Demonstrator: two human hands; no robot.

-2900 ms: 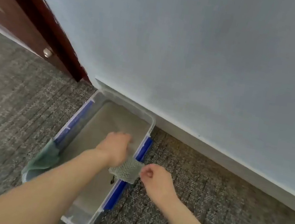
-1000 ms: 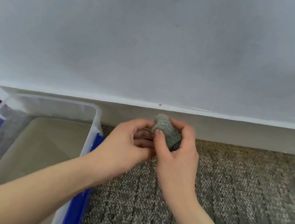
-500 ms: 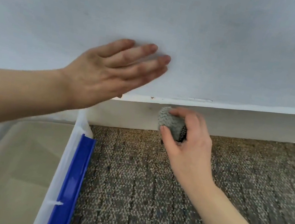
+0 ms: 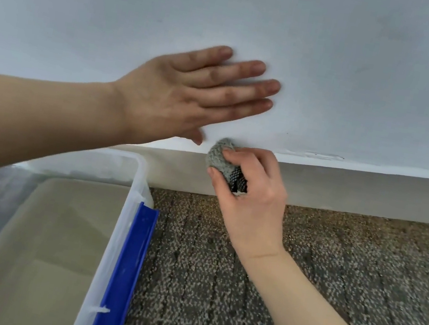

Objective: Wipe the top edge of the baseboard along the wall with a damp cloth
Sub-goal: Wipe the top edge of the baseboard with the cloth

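Nearest, below the baseboard (image 4: 372, 193), lies the carpet (image 4: 318, 264), a coarse loop pile flecked grey and tan, laid in faint ribs that run toward the baseboard. It is bare all the way right of the bin (image 4: 122, 232), so the floor along the baseboard's foot is open on that side. The bin sits left of that stretch, a clear plastic tub with rounded corners, a thick pale rim and a glossy blue clip (image 4: 123, 274) along its long side; its far corner reaches close to the baseboard. What it holds cannot be told: only a smooth beige bottom shows through the walls.

Up at the baseboard, the right hand (image 4: 253, 197) is clamped on the cloth (image 4: 221, 156), thumb below and fingers curled over it. The cloth is bunched into a tight lump, grey with a nubbly knit, a dark mesh patch showing under the fingers. It presses against the baseboard's top edge, just right of the bin's corner. That edge is a thin straight white ledge, and it runs on uncovered to the right.

Beyond, above the baseboard, the left hand (image 4: 179, 94) lies flat on the wall (image 4: 364, 74), fingers spread apart and holding nothing. That surface is matt, pale blue-white, finely grained, with a few small dark specks.
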